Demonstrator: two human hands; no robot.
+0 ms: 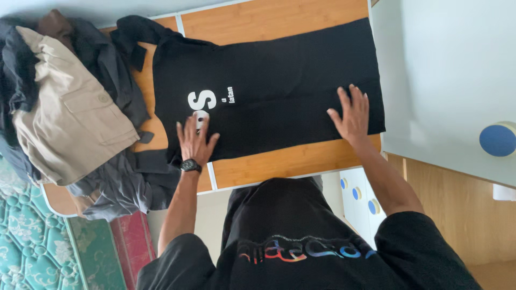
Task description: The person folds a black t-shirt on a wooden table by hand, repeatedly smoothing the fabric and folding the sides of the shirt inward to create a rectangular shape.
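Hands: left (196, 138), right (352, 115) flat, gripping nothing, on black shirt (279, 75) | wooden table (285, 161)

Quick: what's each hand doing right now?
Left hand: open, flat on the black shirt.
Right hand: open, flat on the shirt, holding nothing.

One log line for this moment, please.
left hand: flat on black shirt | right hand: flat on shirt hem | shirt: spread on wooden table | clothes pile: at left
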